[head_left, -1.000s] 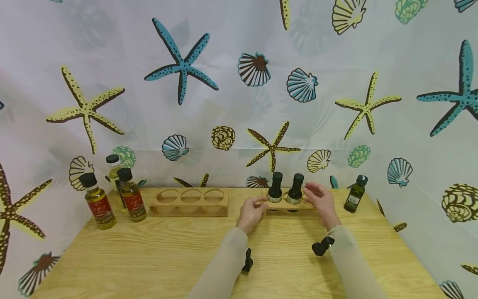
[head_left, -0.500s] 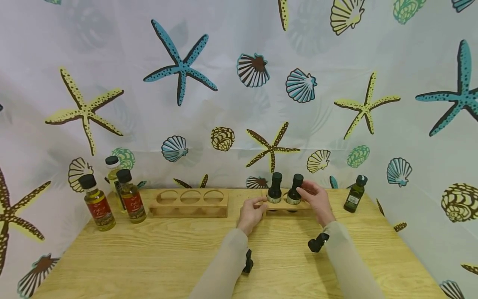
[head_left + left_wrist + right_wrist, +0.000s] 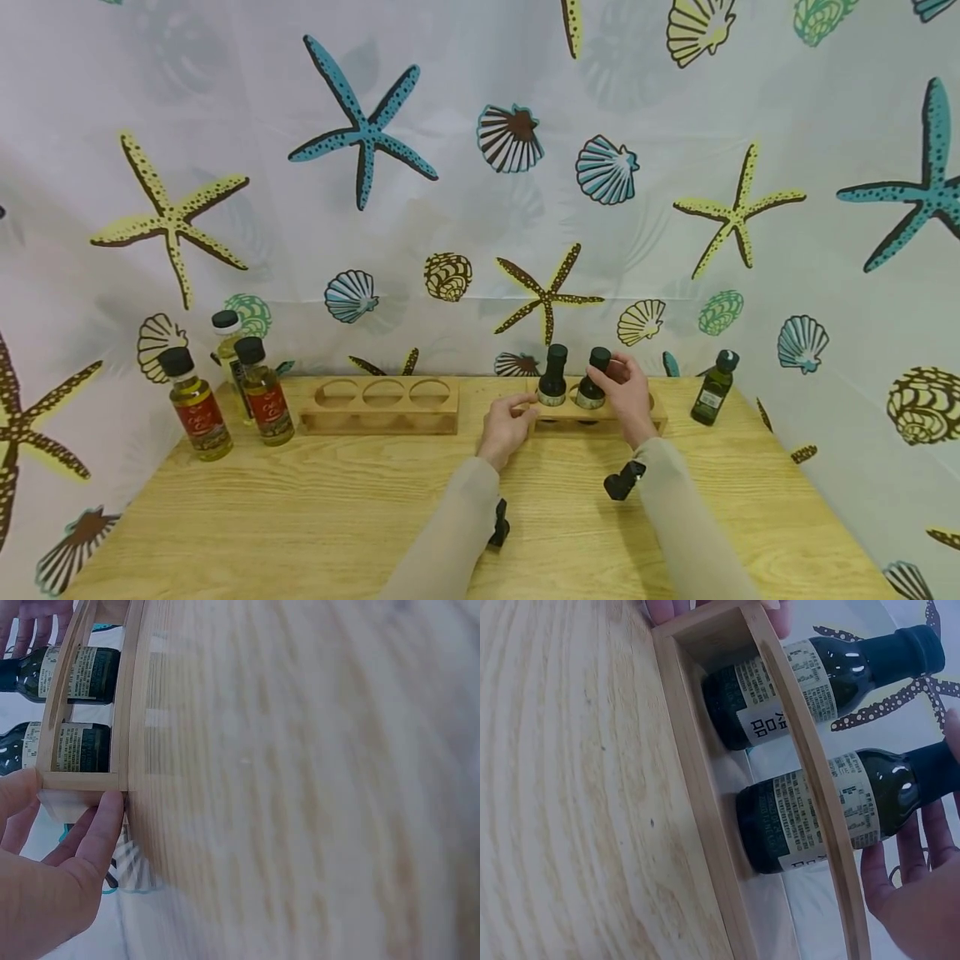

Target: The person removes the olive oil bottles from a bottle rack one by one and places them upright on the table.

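Observation:
A wooden bottle rack stands at the back right of the table. Two small dark green bottles sit upright in its holes: the left bottle and the middle bottle, both with black caps and pale labels. My left hand holds the rack's left end, thumb at the upper board and fingers against the end panel. My right hand grips the neck of the middle bottle, thumb in front and fingers behind. In the right wrist view that bottle's base stays inside the rack.
Another wooden rack with three bare holes stands left of centre. Several oil bottles, one a red-labelled bottle, stand at the far left. A small green bottle stands right of the rack. A patterned curtain hangs behind the table.
My right hand has moved left from beside the rack's right end to the middle bottle and closed on its neck. My left hand has stayed at the rack's end.

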`<state>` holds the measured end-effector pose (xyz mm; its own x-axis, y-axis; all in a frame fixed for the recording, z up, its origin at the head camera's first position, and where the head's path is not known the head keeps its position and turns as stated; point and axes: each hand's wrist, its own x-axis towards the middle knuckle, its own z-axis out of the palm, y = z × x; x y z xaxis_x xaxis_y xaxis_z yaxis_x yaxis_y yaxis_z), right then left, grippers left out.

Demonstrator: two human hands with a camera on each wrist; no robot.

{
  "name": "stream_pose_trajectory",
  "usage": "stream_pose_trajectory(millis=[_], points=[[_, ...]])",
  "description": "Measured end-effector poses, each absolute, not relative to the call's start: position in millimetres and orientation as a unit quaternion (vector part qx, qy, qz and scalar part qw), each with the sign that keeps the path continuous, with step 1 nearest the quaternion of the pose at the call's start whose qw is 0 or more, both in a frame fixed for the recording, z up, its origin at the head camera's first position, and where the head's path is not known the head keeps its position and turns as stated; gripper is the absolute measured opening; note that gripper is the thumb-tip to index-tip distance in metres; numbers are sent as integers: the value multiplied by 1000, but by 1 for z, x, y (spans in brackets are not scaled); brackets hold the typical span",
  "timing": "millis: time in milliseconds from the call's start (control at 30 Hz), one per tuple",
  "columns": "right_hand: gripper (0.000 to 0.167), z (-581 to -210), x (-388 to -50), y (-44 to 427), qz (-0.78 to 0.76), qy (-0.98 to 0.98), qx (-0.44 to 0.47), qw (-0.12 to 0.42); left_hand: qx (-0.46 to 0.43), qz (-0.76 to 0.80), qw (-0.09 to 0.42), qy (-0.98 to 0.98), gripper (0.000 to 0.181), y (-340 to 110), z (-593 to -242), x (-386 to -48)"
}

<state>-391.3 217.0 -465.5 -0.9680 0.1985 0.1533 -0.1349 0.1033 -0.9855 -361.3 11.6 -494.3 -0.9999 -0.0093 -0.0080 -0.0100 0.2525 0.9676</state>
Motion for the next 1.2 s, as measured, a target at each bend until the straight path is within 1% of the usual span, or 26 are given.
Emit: stream_pose_trajectory(millis=[300, 533, 700, 1067, 1200], points=[[55, -467, -391, 216, 671, -729, -29, 133, -2, 610, 5, 792, 25, 13, -496, -359], [52, -470, -393, 213, 665, -732, -23, 149, 8, 608, 0, 794, 26, 12, -497, -359], [56, -469, -392, 215, 663, -734, -18, 147, 13, 606, -4, 796, 25, 13, -498, -359], [62, -452, -392, 220, 646, -748, 21, 149, 4, 612, -2, 791, 25, 12, -496, -360], [59, -445, -391, 221, 649, -744, 27, 156, 6, 612, -3, 791, 25, 10, -495, -361]])
